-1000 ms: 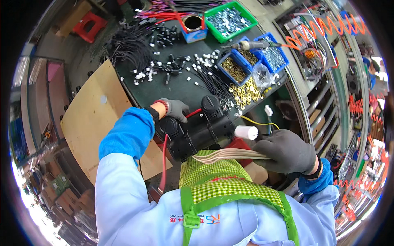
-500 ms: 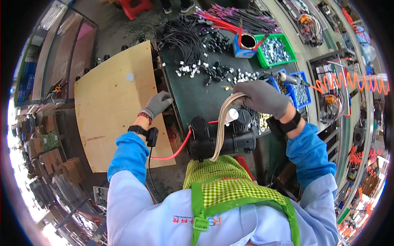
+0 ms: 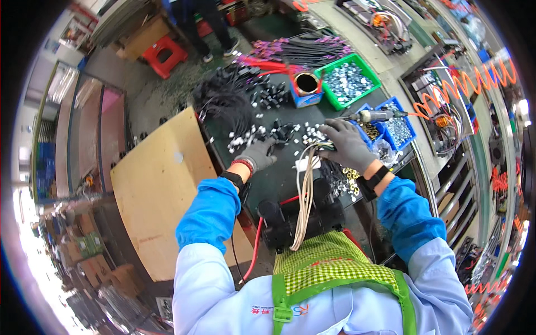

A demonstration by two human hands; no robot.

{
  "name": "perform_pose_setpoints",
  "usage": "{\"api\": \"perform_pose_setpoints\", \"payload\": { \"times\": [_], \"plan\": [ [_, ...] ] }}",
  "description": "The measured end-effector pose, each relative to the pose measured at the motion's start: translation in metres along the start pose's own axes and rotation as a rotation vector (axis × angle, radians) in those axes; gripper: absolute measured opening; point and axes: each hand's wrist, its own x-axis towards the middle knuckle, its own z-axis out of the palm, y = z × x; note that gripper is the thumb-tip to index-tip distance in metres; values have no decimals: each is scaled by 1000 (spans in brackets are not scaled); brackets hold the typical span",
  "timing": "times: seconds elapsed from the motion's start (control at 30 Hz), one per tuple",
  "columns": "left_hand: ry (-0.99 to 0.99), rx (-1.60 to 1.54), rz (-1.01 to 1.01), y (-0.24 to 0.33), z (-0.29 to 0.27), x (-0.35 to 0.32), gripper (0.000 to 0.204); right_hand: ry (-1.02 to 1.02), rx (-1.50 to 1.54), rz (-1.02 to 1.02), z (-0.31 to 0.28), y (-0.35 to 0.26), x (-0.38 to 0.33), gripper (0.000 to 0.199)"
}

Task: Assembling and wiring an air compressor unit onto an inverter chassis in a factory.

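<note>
My left hand [image 3: 258,155], in a grey glove, reaches over the dark tabletop [image 3: 279,178]. Its thumb and fingers are apart with nothing visible between them, close to loose white connectors [image 3: 245,138] and small black connectors [image 3: 283,133]. My right hand [image 3: 350,144], gloved too, has its fingers spread by the upper ends of a bundle of beige wires [image 3: 304,206]. Whether it still touches them is hard to tell. The bundle runs down across a black device with round caps [image 3: 279,228] at the near edge. A white piece [image 3: 307,163] lies behind the wires.
Blue bins [image 3: 397,124] of small metal parts, a power screwdriver [image 3: 374,115], a green bin [image 3: 349,82] and a can [image 3: 307,85] stand beyond my right hand. Black cables [image 3: 226,103] lie at the back left. A plywood sheet [image 3: 162,190] is at left. A person's legs [image 3: 215,28] show behind.
The view has shifted. My left hand has moved from the table's left edge in over the tabletop. My right fingers have opened out, and the beige wires have fanned apart at the top.
</note>
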Motion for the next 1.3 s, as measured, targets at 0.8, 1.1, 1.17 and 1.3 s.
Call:
{"api": "perform_pose_setpoints", "payload": {
  "times": [0.8,1.1,1.17,1.3],
  "plan": [
    [420,387,-468,8,14,50,29,-277,-276,107,-34,234,-10,58],
    [678,-934,-412,33,-10,-3,30,-271,760,346,-110,208,-91,52],
    [591,-1765,-17,42,-9,-46,30,-312,1371,613,-138,168,-122,77],
    [326,-2187,349,103,-22,-80,32,-550,1350,700,-114,157,-176,78]
  ]
}}
